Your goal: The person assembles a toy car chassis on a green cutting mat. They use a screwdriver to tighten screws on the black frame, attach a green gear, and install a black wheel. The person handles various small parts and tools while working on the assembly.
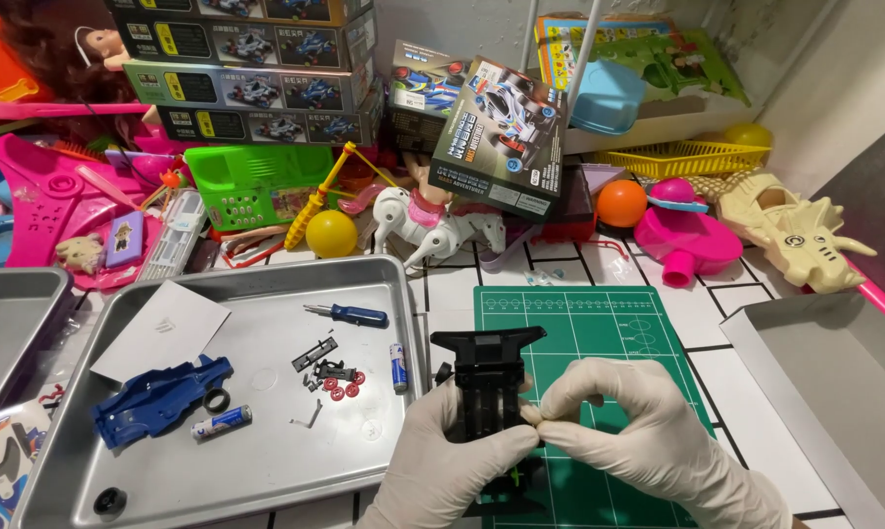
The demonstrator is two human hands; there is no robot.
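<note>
Cardboard toy-car boxes stacked at back left, another box leaning behind a white toy horse. Steel tray holding blue car shell, screwdriver, batteries, red gears. Black chassis above green cutting mat, gripped by gloved left hand; right hand pinching its edge, fingers closed.

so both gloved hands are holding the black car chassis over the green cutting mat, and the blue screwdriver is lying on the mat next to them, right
Not quite. The blue screwdriver lies in the metal tray to the left, not on the mat. The head view shows it. The rest holds: the left hand and right hand, both gloved, hold the black car chassis over the green cutting mat.
</note>
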